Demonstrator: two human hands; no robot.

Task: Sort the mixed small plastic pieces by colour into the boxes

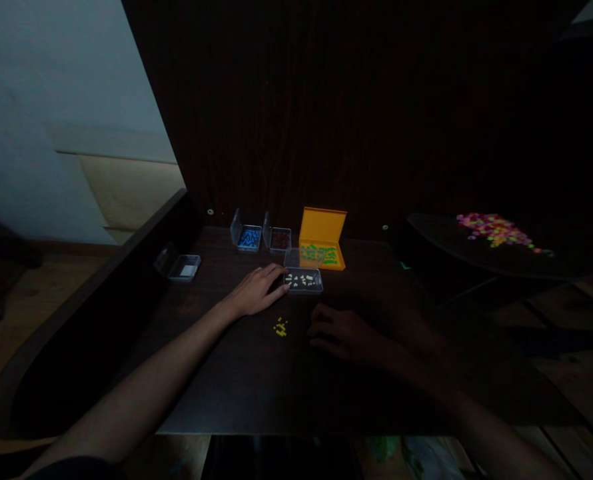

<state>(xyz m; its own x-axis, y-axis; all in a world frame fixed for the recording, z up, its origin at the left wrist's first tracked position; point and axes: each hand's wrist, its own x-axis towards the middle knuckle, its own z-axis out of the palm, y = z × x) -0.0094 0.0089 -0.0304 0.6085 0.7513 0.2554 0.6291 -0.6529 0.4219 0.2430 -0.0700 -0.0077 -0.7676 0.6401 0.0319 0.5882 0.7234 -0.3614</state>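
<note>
My left hand (pixel 260 289) has its thumb and fingers round the left end of a clear plastic box (pixel 318 289). Its clear lid stands raised at the back, and small whitish pieces (pixel 304 279) lie scattered inside. To the right of a small heap of yellow pieces (pixel 280 327), my right hand (pixel 339 331) rests low over the dark table (pixel 256 387). Its fingers are loosely bent and apart, in shadow, with nothing visible in them. The yellow pieces lie loose on the tabletop between my hands, touched by neither.
Behind stand open boxes: a clear one with blue pieces (pixel 249 237), one with dark reddish pieces (pixel 280 239), and an orange box (pixel 323 225) with green pieces. A small open clear box (pixel 185 267) sits left. Multicoloured pieces (pixel 496 230) are piled on a dark surface right.
</note>
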